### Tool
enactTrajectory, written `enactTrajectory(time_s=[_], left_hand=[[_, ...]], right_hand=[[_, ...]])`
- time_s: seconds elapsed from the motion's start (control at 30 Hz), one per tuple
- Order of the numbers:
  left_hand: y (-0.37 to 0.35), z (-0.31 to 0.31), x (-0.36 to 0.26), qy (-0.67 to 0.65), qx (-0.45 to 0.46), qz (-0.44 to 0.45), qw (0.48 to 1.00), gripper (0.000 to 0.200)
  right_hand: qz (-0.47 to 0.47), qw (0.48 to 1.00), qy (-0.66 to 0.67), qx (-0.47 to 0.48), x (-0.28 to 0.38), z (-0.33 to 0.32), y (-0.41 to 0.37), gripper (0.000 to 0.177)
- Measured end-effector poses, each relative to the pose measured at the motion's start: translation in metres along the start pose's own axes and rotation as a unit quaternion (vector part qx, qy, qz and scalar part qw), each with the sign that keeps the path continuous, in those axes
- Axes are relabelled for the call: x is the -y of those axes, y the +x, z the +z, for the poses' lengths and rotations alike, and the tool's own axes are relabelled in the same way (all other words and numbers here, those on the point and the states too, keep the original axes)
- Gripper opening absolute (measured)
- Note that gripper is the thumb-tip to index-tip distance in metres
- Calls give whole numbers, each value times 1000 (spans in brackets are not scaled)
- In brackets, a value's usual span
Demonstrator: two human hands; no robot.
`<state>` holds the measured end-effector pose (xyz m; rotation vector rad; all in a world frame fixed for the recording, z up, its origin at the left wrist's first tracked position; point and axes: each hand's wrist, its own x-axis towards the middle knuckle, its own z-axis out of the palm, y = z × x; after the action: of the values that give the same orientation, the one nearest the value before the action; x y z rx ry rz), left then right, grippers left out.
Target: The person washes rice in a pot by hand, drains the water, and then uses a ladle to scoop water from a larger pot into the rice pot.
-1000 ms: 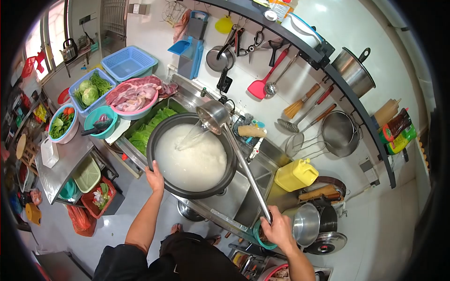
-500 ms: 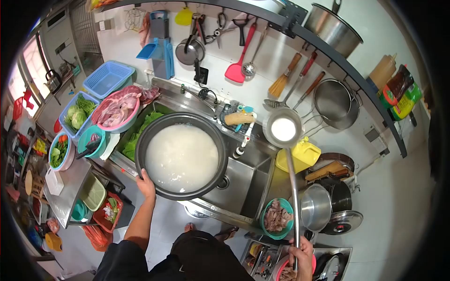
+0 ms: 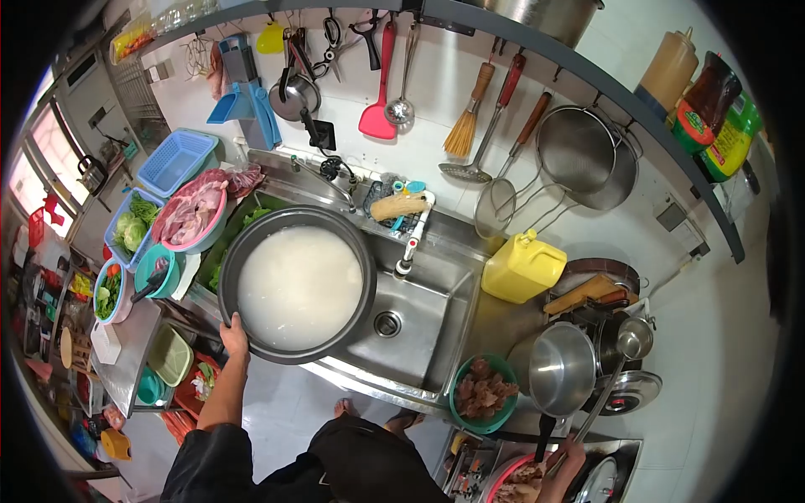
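A large dark grey basin point(image 3: 362, 308) full of cloudy white liquid rests across the left part of the sink point(image 3: 419, 335). My left hand point(image 3: 235, 334) grips its rim at the near left side. My right hand point(image 3: 567, 460), low on the right, is closed around the long handle of a metal ladle point(image 3: 635, 338). The ladle's bowl is over the pots at the right; what it holds, I cannot make out. Beside that hand are a silver saucepan point(image 3: 562, 369) with a black handle and a pink-rimmed bowl of meat point(image 3: 521, 483).
A green bowl of meat pieces point(image 3: 484, 396) stands right of the sink, below a yellow jug point(image 3: 525, 267). On the left sit raw meat in a pink basin point(image 3: 194, 210) and vegetable baskets point(image 3: 134, 226). Strainers point(image 3: 579, 151) and other utensils hang from the shelf point(image 3: 537, 57).
The ladle has swung from above the counter beside the sink to the right, over the pots. My right hand moved slightly down and right. My left hand stays on the basin's rim.
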<state>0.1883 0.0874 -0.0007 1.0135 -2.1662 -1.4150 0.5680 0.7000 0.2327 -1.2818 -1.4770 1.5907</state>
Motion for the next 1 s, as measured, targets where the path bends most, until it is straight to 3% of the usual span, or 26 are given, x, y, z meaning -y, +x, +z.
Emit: enactTrajectory(time_s=[0.03,0.13,0.23,0.33,0.37,0.4,0.43,0.47,0.5,0.53,0.57,0.63,0.67,0.7,0.73,0.8,0.83,0.87,0.9,0.93,0.97,1.0], left_hand=[[11,1,10,-54,22,-28,998,54],[8,10,10,-112,-40,-51,992,55],[-30,7,-22,-120,-65,-60,989,55],[-24,33,39,-108,-177,-38,977,51],[-38,30,31,-67,-161,-49,983,47],[-64,21,1,18,-134,-55,989,37],[-31,30,71,290,-135,73,945,27],[16,53,169,227,-164,250,927,19],[2,50,148,57,-117,106,986,26],[-13,46,121,-115,-116,-48,985,34],[-32,54,93,-94,-149,-97,979,45],[-76,59,42,-50,-189,-153,969,58],[-88,58,30,-29,-193,-161,967,60],[-91,55,26,-8,-200,-171,965,61],[-94,56,26,-44,-193,-176,964,62],[-102,62,20,-119,-191,-186,956,64],[-109,66,13,-108,-190,-183,959,64],[-120,63,-1,-97,-198,-180,958,65],[-105,65,22,-91,-238,-181,950,66],[-110,69,18,-66,-257,-182,947,65],[-91,67,45,-10,-247,-162,955,61],[-114,67,13,-74,-249,-167,951,59]], right_hand=[[-5,1000,-2,0,-2,-4,18,19],[24,999,9,-24,-13,-14,83,14],[57,998,28,-15,-25,-26,151,11],[82,995,37,31,-46,-41,218,14],[82,995,50,33,-65,-58,250,17],[56,996,52,-36,-47,-32,238,17],[76,995,40,-43,-73,-51,282,15],[86,994,66,15,-75,-55,294,13],[-149,934,-310,97,-77,-58,313,13],[-391,693,-606,-16,-78,-63,332,16],[-403,656,-638,-25,-88,-66,361,15],[-161,867,-471,22,-114,-76,436,14],[-44,932,-358,17,-128,-83,473,13],[-17,935,-352,28,-145,-94,502,12],[-57,866,-490,85,-136,-92,507,14],[-187,650,-720,153,-116,-88,515,21],[-322,419,-825,201,-105,-89,514,25],[-153,662,-711,180,-139,-101,550,23],[-27,853,-514,84,-173,-114,587,21],[-91,826,-550,81,-147,-112,572,18],[-294,686,-635,200,-139,-121,576,20],[-517,497,-656,237,-133,-132,584,21]])
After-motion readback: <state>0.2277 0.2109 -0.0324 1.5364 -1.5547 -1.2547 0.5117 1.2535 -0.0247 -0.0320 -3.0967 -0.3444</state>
